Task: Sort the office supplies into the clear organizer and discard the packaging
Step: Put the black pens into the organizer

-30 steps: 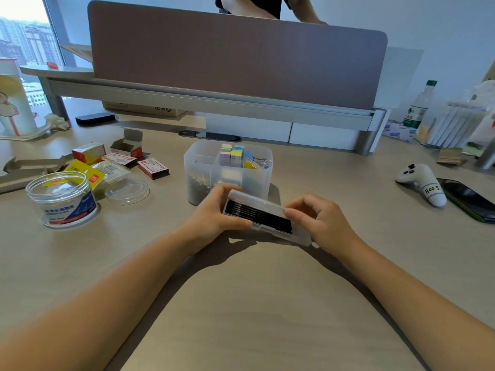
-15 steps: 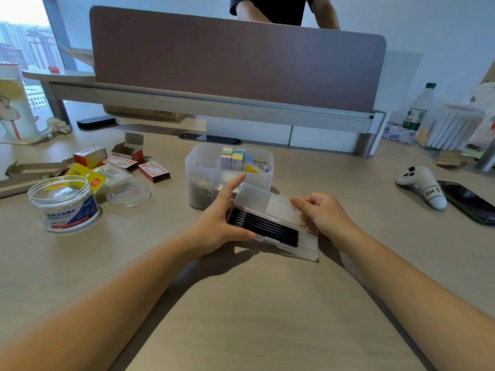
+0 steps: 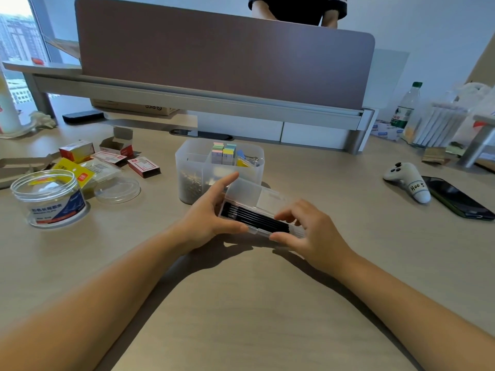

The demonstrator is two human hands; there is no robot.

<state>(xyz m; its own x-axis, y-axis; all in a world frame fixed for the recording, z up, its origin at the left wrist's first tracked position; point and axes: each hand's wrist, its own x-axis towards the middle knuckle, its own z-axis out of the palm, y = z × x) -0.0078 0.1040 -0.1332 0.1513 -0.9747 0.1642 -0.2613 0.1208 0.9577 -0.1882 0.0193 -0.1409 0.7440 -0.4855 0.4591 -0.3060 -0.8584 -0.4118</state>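
A flat clear plastic case (image 3: 249, 195) with its lid swung up holds several black pen refills (image 3: 250, 216). My left hand (image 3: 207, 216) grips the case's left end, index finger stretched along the lid. My right hand (image 3: 312, 231) holds the right end, fingers over the refills. Just behind stands the clear organizer (image 3: 191, 167), with coloured sticky notes (image 3: 224, 152), binder clips (image 3: 247, 160) and small metal clips in its compartments.
At the left lie an open clear jar (image 3: 51, 200), its lid (image 3: 117, 190), yellow packets and small red-and-white boxes (image 3: 144, 167). A white game controller (image 3: 408, 182) and a dark phone (image 3: 458, 200) lie at the right. A person stands behind the desk divider (image 3: 222, 57).
The case's lid has swung open and stands up. My right hand has moved from the lid's edge down over the refills at the right end.
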